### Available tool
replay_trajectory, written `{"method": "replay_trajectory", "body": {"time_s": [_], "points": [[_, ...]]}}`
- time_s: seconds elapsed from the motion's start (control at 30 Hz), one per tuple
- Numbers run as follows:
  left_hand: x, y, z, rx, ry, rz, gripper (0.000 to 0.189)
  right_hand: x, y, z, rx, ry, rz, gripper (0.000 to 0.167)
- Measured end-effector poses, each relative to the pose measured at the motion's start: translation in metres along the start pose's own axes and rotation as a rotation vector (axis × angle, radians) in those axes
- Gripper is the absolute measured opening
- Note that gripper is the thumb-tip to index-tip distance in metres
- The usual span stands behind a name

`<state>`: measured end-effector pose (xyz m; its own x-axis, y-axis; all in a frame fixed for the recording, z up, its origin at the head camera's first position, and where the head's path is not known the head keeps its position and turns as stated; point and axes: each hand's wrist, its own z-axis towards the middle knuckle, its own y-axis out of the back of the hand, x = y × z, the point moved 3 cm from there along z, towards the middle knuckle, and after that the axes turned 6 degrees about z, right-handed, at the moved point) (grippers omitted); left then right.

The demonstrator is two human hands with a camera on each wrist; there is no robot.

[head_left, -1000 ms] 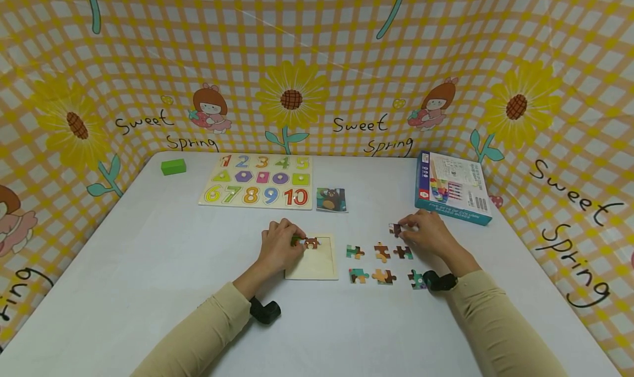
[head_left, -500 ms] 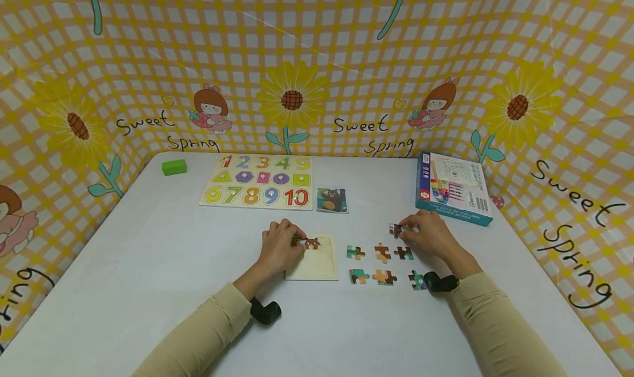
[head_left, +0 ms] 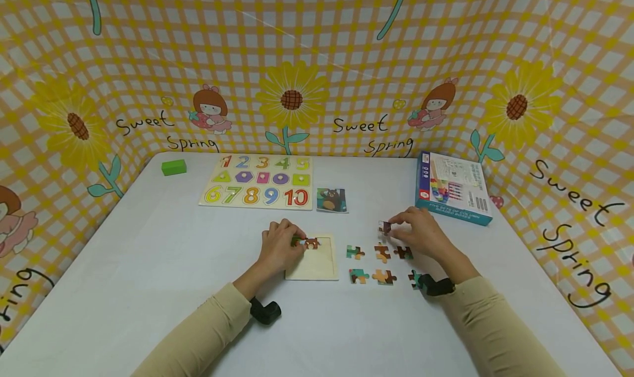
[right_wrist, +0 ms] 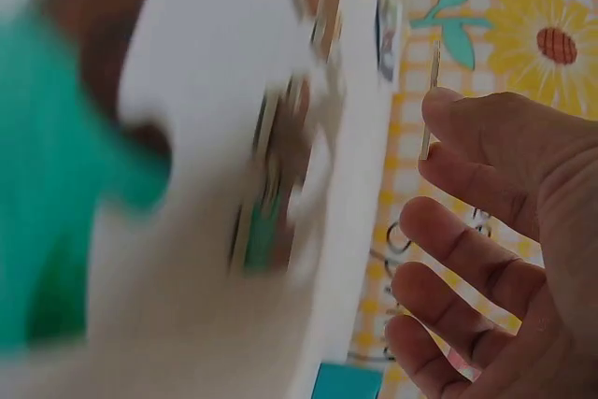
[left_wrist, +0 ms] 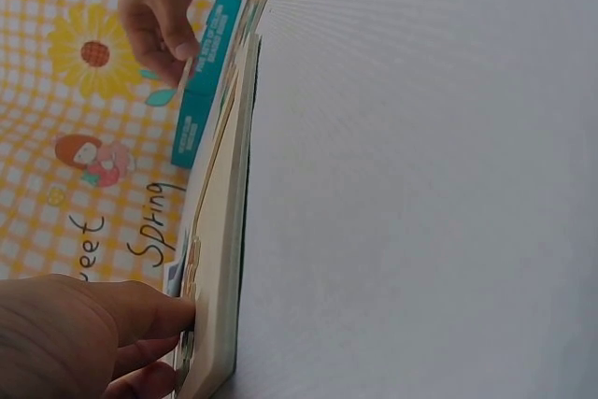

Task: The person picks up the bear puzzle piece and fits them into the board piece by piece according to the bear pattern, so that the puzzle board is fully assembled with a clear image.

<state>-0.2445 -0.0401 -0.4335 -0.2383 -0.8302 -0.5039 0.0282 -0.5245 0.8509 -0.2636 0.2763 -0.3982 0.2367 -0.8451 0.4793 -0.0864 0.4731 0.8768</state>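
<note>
A pale wooden puzzle tray (head_left: pixel 317 268) lies flat in front of me. My left hand (head_left: pixel 279 247) is at its upper left corner, thumb and fingertips on a green-edged jigsaw piece (head_left: pixel 296 239). Beside that, a brown jigsaw piece (head_left: pixel 311 244) sits along the tray's top edge. To the right, my right hand (head_left: pixel 420 233) pinches a dark brown and white jigsaw piece (head_left: pixel 383 228) between thumb and index finger. The right wrist view shows this piece (right_wrist: pixel 434 72) edge-on above the table, the other fingers spread loosely.
Several loose jigsaw pieces (head_left: pixel 384 277) lie in two rows right of the tray. Behind stand a bear picture card (head_left: pixel 332 200), a number board (head_left: pixel 255 181), and a green block (head_left: pixel 174 167). A blue-edged box (head_left: pixel 453 187) is at the back right.
My right hand has lifted the dark brown and white piece and moved slightly left with it. The left hand stays in place at the tray.
</note>
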Motion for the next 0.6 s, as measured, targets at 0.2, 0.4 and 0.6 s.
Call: {"method": "replay_trajectory", "body": {"time_s": [0.2,0.4,0.6], "points": [[-0.001,0.001,-0.001,-0.004,-0.009,-0.006,0.014,0.020,-0.009,0.000,-0.003,0.020,0.010,0.029],[0.000,0.000,0.000,-0.008,-0.016,-0.004,0.014,0.041,-0.019,0.000,0.002,0.050,0.022,0.028],[0.001,0.000,-0.001,-0.005,-0.017,-0.007,0.014,0.058,-0.031,0.003,0.001,0.090,0.026,0.026]]}}
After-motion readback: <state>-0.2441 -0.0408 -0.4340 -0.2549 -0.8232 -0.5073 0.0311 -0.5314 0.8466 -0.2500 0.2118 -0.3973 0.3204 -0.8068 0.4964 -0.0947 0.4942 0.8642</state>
